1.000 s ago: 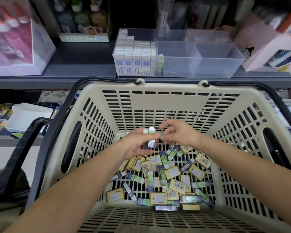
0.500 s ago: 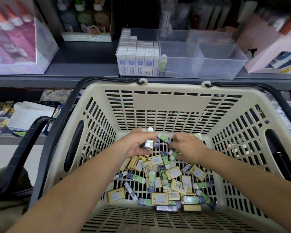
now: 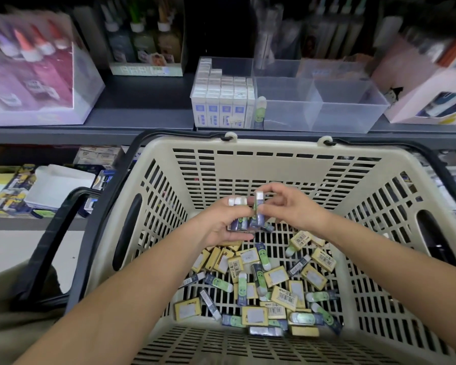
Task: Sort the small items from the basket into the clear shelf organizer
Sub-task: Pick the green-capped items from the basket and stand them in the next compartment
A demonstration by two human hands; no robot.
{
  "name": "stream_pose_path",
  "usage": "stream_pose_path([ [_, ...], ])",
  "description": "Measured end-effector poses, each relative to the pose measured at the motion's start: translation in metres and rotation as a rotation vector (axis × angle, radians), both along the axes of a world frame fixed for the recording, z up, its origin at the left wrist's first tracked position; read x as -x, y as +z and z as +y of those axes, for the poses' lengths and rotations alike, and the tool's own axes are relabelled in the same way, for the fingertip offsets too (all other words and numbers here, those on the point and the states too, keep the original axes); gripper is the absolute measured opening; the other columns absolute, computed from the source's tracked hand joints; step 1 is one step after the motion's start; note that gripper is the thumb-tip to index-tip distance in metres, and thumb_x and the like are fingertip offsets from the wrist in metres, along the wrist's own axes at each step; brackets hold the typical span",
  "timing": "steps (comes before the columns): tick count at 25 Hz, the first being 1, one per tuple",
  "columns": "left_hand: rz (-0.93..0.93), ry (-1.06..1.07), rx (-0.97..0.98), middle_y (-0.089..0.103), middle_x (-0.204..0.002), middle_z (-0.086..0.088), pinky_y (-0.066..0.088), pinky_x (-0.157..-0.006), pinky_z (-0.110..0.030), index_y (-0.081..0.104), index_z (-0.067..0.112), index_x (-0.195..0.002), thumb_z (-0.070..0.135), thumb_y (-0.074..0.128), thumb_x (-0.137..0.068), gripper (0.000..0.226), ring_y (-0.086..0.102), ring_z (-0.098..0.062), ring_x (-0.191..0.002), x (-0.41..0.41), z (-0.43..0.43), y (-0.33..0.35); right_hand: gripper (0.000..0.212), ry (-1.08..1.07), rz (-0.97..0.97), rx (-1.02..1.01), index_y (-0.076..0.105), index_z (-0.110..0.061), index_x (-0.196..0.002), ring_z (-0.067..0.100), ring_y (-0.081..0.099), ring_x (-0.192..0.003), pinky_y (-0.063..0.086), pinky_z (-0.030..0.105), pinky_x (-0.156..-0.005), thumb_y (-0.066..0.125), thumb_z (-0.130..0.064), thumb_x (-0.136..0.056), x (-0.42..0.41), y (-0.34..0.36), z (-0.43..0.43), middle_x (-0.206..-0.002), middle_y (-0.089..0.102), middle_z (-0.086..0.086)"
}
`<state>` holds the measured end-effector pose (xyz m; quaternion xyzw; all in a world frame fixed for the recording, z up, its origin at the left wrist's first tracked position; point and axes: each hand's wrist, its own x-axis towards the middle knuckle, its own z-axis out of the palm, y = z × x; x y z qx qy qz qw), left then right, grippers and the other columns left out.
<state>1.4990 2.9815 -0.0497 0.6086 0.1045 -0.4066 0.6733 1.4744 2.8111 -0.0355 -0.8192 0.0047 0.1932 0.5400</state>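
Observation:
A beige slotted basket [image 3: 269, 164] holds several small items [image 3: 263, 288]: yellow flat boxes and green-and-navy erasers. Above the pile my left hand [image 3: 221, 225] grips a small bundle of green-and-navy erasers [image 3: 238, 219], white ends up. My right hand [image 3: 290, 204] pinches one more eraser [image 3: 257, 209] upright and holds it against that bundle. On the shelf behind stands the clear shelf organizer [image 3: 321, 109]. Its left compartment is packed with white-and-blue boxes [image 3: 221, 101], and one green eraser [image 3: 259, 113] stands at the left of the middle compartment. The other compartments look bare.
The basket's black handles [image 3: 71, 233] lie folded out to both sides. A pink display box of bottles [image 3: 34, 72] stands on the shelf at left, a pink-white carton [image 3: 429, 93] at right. More packaged goods [image 3: 37, 188] fill the lower shelf at left.
My right hand dipped into the pile, picked up one eraser and rose to bring it against the bundle in my left hand. The left hand stayed roughly where it was.

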Motion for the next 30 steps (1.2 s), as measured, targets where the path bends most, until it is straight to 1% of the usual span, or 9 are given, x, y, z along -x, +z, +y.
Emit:
stream_pose_path([
  [2, -0.046, 0.000, -0.002, 0.071, -0.081, -0.004, 0.057, -0.055, -0.027, 0.061, 0.020, -0.097, 0.006, 0.064, -0.084, 0.019, 0.069, -0.016, -0.071, 0.000, -0.003, 0.012, 0.028, -0.015, 0.008, -0.033, 0.054, -0.020, -0.112, 0.007, 0.068, -0.070, 0.050, 0.020, -0.064, 0.062, -0.017, -0.086, 0.001, 0.015, -0.003, -0.083, 0.072, 0.000],
  [6, -0.228, -0.025, -0.029, 0.066, -0.078, 0.000, 0.052, -0.049, -0.021, 0.061, 0.023, -0.089, 0.005, 0.059, -0.085, 0.018, 0.065, -0.013, -0.065, 0.001, -0.011, 0.044, 0.013, -0.029, -0.164, 0.025, 0.062, -0.019, -0.097, 0.010, 0.062, -0.076, 0.051, 0.023, -0.077, 0.065, -0.018, -0.084, -0.003, 0.050, -0.006, -0.090, 0.066, 0.002],
  [9, -0.407, 0.011, -0.014, 0.068, -0.079, -0.003, 0.047, -0.044, -0.020, 0.064, 0.023, -0.089, 0.004, 0.057, -0.084, 0.021, 0.069, -0.018, -0.073, -0.006, -0.008, 0.074, 0.006, -0.130, -0.247, -0.147, 0.063, -0.018, -0.083, 0.005, 0.058, -0.063, 0.046, 0.017, -0.053, 0.067, -0.014, -0.081, -0.012, 0.085, -0.012, -0.075, 0.066, -0.001],
  [12, -0.577, 0.195, 0.004, 0.070, -0.087, -0.006, 0.047, -0.045, -0.020, 0.064, 0.025, -0.090, 0.006, 0.060, -0.084, 0.020, 0.071, -0.021, -0.079, -0.022, 0.001, 0.103, 0.012, -0.263, -0.358, -0.315, 0.059, -0.017, -0.079, 0.006, 0.060, -0.055, 0.043, 0.016, -0.046, 0.064, -0.006, -0.083, -0.038, 0.119, -0.025, -0.062, 0.067, -0.002],
  [16, -0.707, 0.420, 0.009, 0.069, -0.080, -0.004, 0.051, -0.047, -0.024, 0.065, 0.029, -0.079, 0.005, 0.058, -0.084, 0.025, 0.067, -0.019, -0.070, -0.051, 0.004, 0.124, 0.015, -0.338, -0.589, 0.019, 0.059, -0.018, -0.073, 0.004, 0.063, -0.051, 0.049, 0.018, -0.048, 0.073, -0.016, -0.078, -0.090, 0.145, -0.030, -0.054, 0.065, -0.003],
  [20, -0.725, 0.480, -0.045, 0.067, -0.075, 0.000, 0.051, -0.045, -0.025, 0.064, 0.027, -0.087, 0.007, 0.059, -0.084, 0.021, 0.063, -0.016, -0.048, -0.069, 0.003, 0.117, 0.020, -0.305, -0.650, 0.432, 0.060, -0.022, -0.067, 0.007, 0.065, -0.059, 0.050, 0.020, -0.060, 0.077, -0.029, -0.073, -0.133, 0.146, -0.031, -0.061, 0.067, -0.005],
  [23, -0.739, 0.423, -0.133, 0.065, -0.066, 0.007, 0.053, -0.050, -0.027, 0.063, 0.031, -0.086, 0.016, 0.063, -0.081, 0.016, 0.062, -0.016, -0.045, -0.076, 0.003, 0.110, 0.019, -0.200, -0.549, 0.482, 0.061, -0.021, -0.066, 0.002, 0.064, -0.055, 0.046, 0.012, -0.053, 0.075, -0.031, -0.075, -0.149, 0.137, -0.028, -0.054, 0.067, -0.008],
  [28, -0.842, 0.336, -0.229, 0.068, -0.072, 0.004, 0.046, -0.046, -0.020, 0.063, 0.029, -0.095, 0.015, 0.061, -0.083, 0.018, 0.055, -0.011, -0.039, -0.091, -0.004, 0.112, 0.013, -0.103, -0.374, 0.433, 0.064, -0.021, -0.074, 0.006, 0.068, -0.065, 0.056, 0.029, -0.069, 0.067, -0.030, -0.083, -0.156, 0.124, -0.021, -0.066, 0.070, -0.006],
  [30, -0.860, 0.332, -0.232, 0.066, -0.071, 0.007, 0.046, -0.046, -0.018, 0.063, 0.030, -0.091, 0.014, 0.061, -0.084, 0.018, 0.053, -0.008, -0.039, -0.094, -0.006, 0.110, 0.013, -0.033, -0.391, 0.508, 0.063, -0.026, -0.072, 0.002, 0.065, -0.068, 0.052, 0.023, -0.067, 0.066, -0.032, -0.084, -0.157, 0.123, -0.018, -0.067, 0.068, -0.012],
])
